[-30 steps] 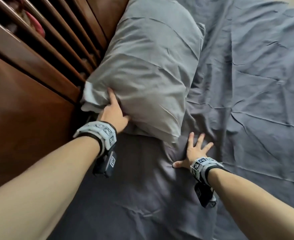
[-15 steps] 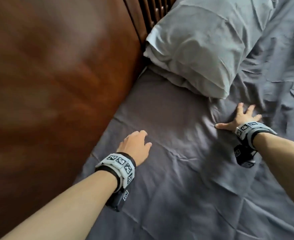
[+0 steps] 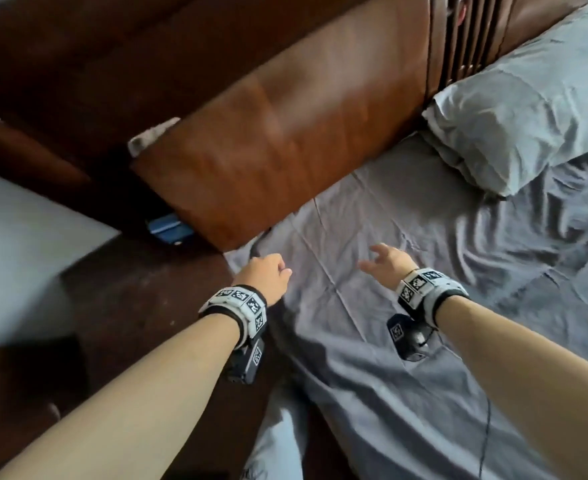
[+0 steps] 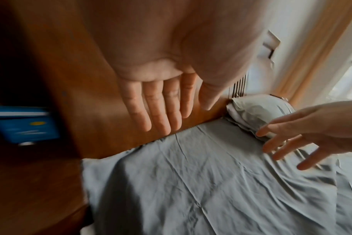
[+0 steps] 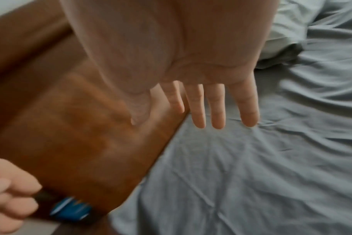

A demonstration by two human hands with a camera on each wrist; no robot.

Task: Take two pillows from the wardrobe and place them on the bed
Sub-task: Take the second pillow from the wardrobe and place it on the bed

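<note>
bed (image 3: 406,341): both hands apparently lifted off.

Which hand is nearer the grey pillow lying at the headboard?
Right. The right hand hovers over the sheet below the grey pillow; the left hand is farther off, at the bed's corner.

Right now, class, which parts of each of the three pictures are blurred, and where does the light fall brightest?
Head view: the wooden headboard and floor are smeared, while the pillow stays fairly crisp. Left wrist view: the blue box is streaked; brightest at the curtain. Right wrist view: soft throughout, the left hand blurred, the sheet palely lit.
</note>
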